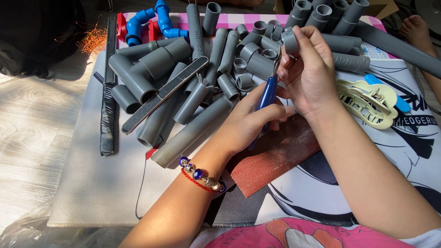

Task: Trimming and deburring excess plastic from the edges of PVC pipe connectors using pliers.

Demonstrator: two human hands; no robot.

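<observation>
I see my right hand (pixel 310 76) raised over the mat (pixel 92 183), fingers and thumb closed round a short grey coupling (pixel 290 41) that sits at the hand's 11 o'clock, at the fingertips. My left hand (pixel 250 121) lies just below and to the left, at the right hand's 7 o'clock, and the two hands touch where their fingers meet. The left hand is clamped on a blue-handled tool (pixel 268 98), which slants up towards 1 o'clock; its thin metal tip reaches the coupling's lower edge.

From the hands, the pile of grey pipes (pixel 193 78) spreads from 9 to 12 o'clock. A black sanding stick (pixel 163 94) lies slanted across the pipes. Blue fittings (pixel 156 20) sit at the far edge, about 11 o'clock. A sheet of red sandpaper (pixel 275 160) lies under the hands at 6 o'clock, and a pale yellow hair clip (pixel 367 103) rests at 3 o'clock.

I cannot make out what kind of tip the tool has: it is thin and partly lost against the right fingers. The coupling's far end is covered by the thumb and fingers. The tool's lower handle is hidden inside my left fist. A beaded bracelet (pixel 202 177) circles the left wrist.
</observation>
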